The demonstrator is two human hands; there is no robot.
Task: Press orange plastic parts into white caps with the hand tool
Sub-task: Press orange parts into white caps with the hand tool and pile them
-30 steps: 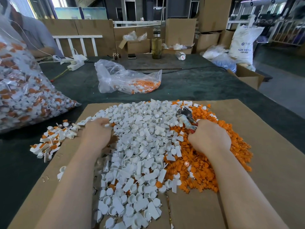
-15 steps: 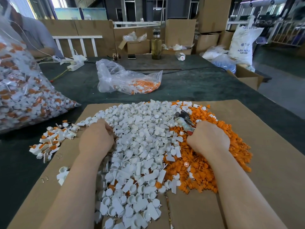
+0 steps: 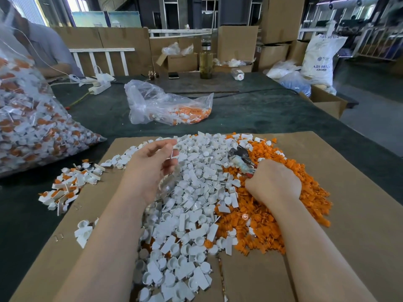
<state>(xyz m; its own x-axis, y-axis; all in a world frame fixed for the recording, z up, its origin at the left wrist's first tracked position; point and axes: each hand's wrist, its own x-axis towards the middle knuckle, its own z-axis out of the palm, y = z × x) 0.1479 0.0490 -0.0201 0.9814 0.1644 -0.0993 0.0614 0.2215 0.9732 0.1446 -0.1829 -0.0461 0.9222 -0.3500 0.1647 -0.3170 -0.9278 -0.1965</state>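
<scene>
A big heap of white caps [image 3: 192, 199] covers the middle of a cardboard sheet [image 3: 353, 214], with a heap of orange plastic parts [image 3: 309, 192] on its right. My left hand [image 3: 150, 171] is raised over the white heap, palm turned inward, pinching a small white cap [image 3: 173, 152] between thumb and fingers. My right hand [image 3: 272, 182] rests on the orange heap, fisted around the handles of the hand tool [image 3: 241, 159], whose metal head points up and to the left.
A small pile of assembled white-and-orange pieces [image 3: 69, 184] lies left of the cardboard. A large clear bag of assembled pieces [image 3: 26, 127] fills the left edge. Another bag with orange parts [image 3: 170, 105] lies farther back on the dark green table [image 3: 261, 114]. A person sits at far left.
My left hand has lifted out of the white heap and turned, now pinching a white cap. My right hand and the tool have hardly moved.
</scene>
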